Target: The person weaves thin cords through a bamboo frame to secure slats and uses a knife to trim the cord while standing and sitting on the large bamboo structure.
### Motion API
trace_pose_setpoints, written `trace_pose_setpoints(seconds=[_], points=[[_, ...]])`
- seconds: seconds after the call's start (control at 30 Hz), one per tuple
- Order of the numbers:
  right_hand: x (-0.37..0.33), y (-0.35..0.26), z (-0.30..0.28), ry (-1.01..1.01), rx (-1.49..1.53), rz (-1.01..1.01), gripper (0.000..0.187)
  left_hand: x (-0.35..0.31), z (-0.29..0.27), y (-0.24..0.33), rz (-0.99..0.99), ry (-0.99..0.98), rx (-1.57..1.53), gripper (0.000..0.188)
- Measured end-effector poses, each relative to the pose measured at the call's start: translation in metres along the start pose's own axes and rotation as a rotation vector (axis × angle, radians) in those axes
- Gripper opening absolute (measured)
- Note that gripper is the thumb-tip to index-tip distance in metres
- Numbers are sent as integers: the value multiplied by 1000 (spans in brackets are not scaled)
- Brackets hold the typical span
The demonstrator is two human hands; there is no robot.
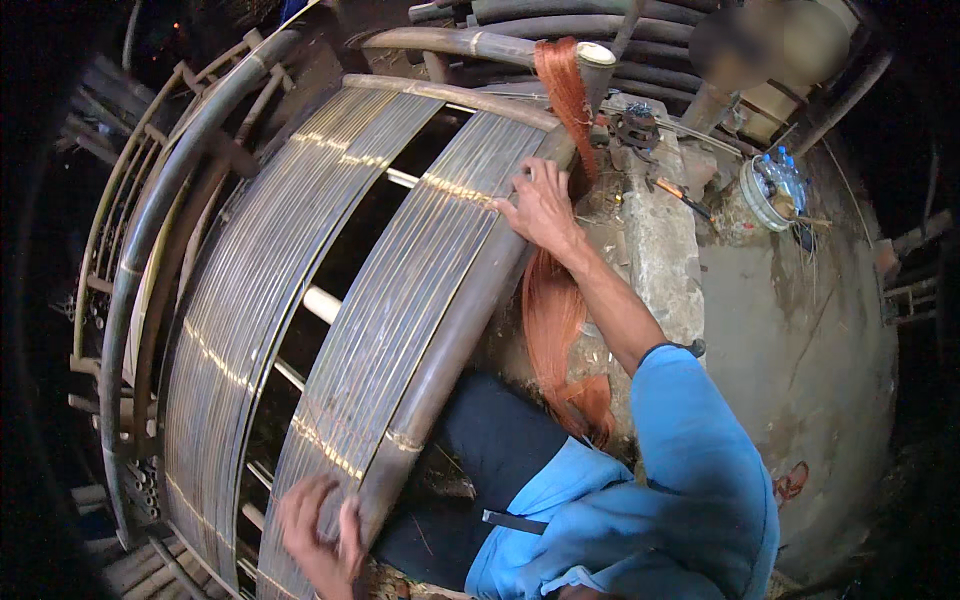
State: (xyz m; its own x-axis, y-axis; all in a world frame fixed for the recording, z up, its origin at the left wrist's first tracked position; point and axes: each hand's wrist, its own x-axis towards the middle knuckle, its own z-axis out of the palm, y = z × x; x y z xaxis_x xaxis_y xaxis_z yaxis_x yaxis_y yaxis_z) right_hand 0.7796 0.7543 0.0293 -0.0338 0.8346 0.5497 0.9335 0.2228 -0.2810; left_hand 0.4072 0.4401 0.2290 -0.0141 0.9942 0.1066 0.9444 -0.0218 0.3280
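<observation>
Dark, narrow bamboo slats (375,290) run lengthwise on a bamboo frame, right beside my legs. My right hand (545,208) rests at their far part, by the thick bamboo side rail (455,345). Its fingers are bent but apart, with the thumb on the slats, and I see nothing held. Near the close end, my left hand (322,540) lies over the slats, fingers curved and thumb spread, holding nothing visible. A second band of slats (255,260) lies to the left, across a dark gap showing pale crosspieces (321,304). Light-coloured joints cross both bands.
Orange-brown fibre strands (555,320) hang over a bamboo post and down beside the rail. Right of them, a concrete ledge (665,240) bears a knife-like tool (682,197). Farther right stands a bucket (762,195) with plastic bottles. Bamboo poles (580,30) are stacked behind.
</observation>
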Motion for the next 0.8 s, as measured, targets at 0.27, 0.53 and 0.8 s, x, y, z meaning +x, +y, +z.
trace_pose_setpoints(seconds=[0.27, 0.53, 0.8], points=[[19, -70, -21, -309, 860, -132, 24, 160, 159, 57, 134, -160, -693, 84], [104, -83, -13, -224, 857, -375, 30, 238, 154, 43, -466, -278, -1644, 27], [168, -24, 93, -414, 546, -119, 71, 295, 175, -57, -405, 62, -488, 28]])
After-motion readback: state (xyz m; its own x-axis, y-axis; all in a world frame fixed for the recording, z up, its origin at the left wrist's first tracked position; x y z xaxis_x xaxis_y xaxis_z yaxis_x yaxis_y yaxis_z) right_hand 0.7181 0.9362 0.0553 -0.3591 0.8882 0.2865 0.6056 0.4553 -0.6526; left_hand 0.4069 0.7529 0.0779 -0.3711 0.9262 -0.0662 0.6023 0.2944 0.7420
